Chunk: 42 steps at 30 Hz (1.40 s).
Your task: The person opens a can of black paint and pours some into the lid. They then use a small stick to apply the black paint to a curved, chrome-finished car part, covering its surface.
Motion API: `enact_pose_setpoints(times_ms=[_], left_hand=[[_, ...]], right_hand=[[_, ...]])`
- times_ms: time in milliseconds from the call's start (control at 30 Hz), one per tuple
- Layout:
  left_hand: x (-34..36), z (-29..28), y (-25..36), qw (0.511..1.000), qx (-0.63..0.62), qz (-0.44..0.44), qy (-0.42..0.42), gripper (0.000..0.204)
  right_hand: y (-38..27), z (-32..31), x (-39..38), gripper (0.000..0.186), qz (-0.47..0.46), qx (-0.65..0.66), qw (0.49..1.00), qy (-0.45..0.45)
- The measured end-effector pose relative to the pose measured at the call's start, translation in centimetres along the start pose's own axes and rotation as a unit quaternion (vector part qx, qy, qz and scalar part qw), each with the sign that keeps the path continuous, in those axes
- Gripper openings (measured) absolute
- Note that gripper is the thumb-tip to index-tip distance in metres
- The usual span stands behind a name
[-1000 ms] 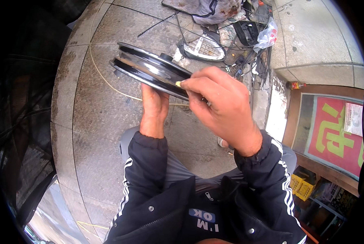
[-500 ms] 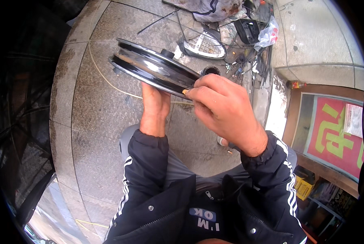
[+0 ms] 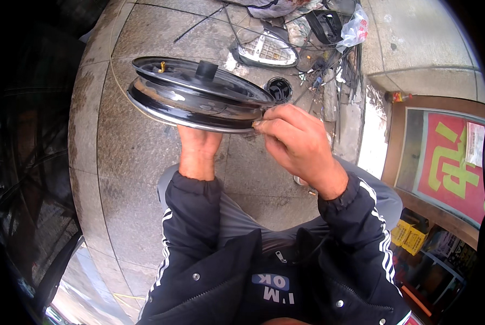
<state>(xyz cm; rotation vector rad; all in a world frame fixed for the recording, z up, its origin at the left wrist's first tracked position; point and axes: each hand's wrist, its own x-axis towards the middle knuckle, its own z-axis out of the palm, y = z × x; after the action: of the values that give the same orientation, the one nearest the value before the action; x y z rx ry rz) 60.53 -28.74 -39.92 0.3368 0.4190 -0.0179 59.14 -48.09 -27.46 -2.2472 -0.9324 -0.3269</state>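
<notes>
A glossy black wheel rim (image 3: 210, 111), with a brass valve stem (image 3: 162, 67) and a black hub stub (image 3: 206, 70) on its upper side, is held tilted in front of me. My left hand (image 3: 198, 142) supports it from underneath; the fingers are hidden behind the rim. At the rim's right end, my right hand (image 3: 299, 138) is closed in a pinch on a small yellowish piece (image 3: 256, 125) that touches the edge. What kind of piece it is I cannot make out. Just beyond the right hand stands an open can of black liquid (image 3: 279, 89).
On the paved ground ahead lie a grille-like light-coloured part (image 3: 268, 50), a black plastic piece (image 3: 326, 27), cables and a white plastic bag (image 3: 354, 28). A red sign in a wooden frame (image 3: 451, 162) stands at right, with yellow boxes (image 3: 409, 236) below it. A thin pale hose (image 3: 115, 67) runs at left.
The rim has tipped and swung leftward, so its upper face with the valve stem and hub now shows more. My right hand stays at its right end, slightly lower and further right.
</notes>
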Motion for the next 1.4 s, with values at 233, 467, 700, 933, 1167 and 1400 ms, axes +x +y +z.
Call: enact_pose_setpoints(times_ms=[233,467,700,933,1167,1400], left_hand=[[0.1,0.7,0.8,0.999,-0.004,0.003,-0.036,0.058],[0.8,0.2,3.2,0.996,0.049,0.069,0.023,0.056],[-1.9,-3.2,5.8,0.98,0.045,0.102,0.163,0.058],[-3.6,-2.6,7.5,0.991,0.033,0.101,0.082,0.046],[-2.7,-7.8,7.5,0.985,0.084,0.1,0.114,0.045],[2.7,-6.3,4.3,0.984,0.131,0.119,0.019,0.056]], right_hand=[[4.3,-0.1,-3.3,0.021,0.161,-0.028,0.986,0.015],[19.3,10.8,-17.6,0.015,0.454,-0.005,0.891,-0.003],[24.5,19.9,-21.7,0.017,0.584,-0.085,0.807,-0.022],[26.1,22.2,-20.1,0.02,0.546,-0.098,0.83,-0.061],[25.4,22.0,-20.0,0.017,0.565,-0.017,0.823,-0.063],[25.3,16.1,-21.5,0.013,0.72,0.352,0.591,0.095]])
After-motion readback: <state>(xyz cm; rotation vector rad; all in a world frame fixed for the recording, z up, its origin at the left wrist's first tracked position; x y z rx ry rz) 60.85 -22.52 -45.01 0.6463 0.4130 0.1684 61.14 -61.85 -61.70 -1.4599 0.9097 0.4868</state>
